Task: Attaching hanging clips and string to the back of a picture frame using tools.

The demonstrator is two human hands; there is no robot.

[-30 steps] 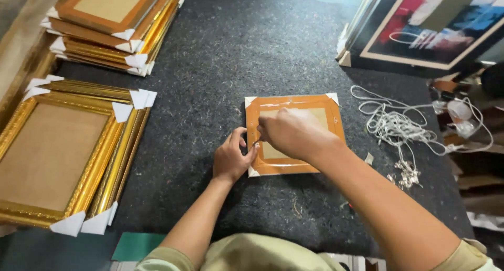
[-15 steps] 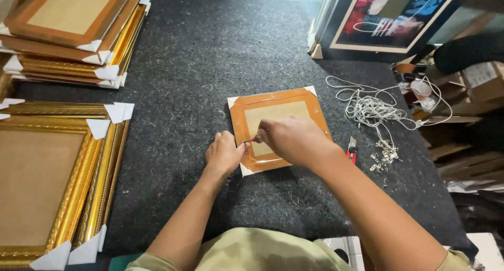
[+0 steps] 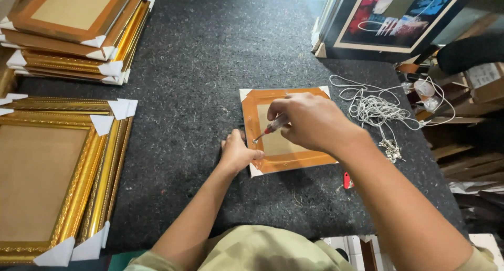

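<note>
Frame (image 3: 286, 129) shifted right on dark felt table (image 3: 210, 55).

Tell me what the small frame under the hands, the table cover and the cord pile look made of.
Small frame: probably wood with an orange-brown back, matte board panel, white corner protectors. Table cover: dark grey felt-like mat, fuzzy with lint flecks. Cord pile: thin white string, limp and tangled; material unclear.

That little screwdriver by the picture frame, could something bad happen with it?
Maybe. The screwdriver in the right hand points toward the left hand, which steadies the small orange frame; a slip could jab those fingers or scratch the frame. The white cord lies close to the right arm and might snag.
</note>
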